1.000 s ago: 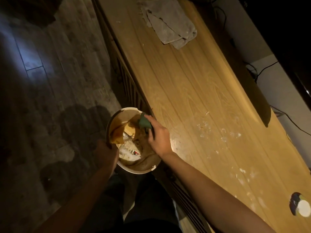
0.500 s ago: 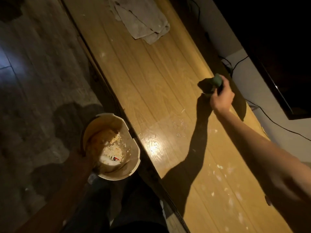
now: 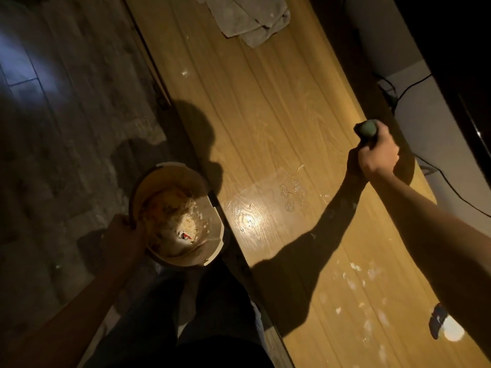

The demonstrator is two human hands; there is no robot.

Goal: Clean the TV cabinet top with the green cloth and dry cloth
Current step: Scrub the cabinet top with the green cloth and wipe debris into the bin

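My right hand (image 3: pixel 378 152) has its fingers curled round the balled green cloth (image 3: pixel 367 129), held at the far edge of the tabletop (image 3: pixel 265 115). My left hand (image 3: pixel 125 235) grips the rim of the bin (image 3: pixel 212 251) beside the front edge. The dry cloth (image 3: pixel 249 19) lies crumpled at the tabletop's far end, well apart from both hands.

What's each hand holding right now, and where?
Right hand grips the bunched green cloth, one end poking out. Left hand holds the bin by its rim.
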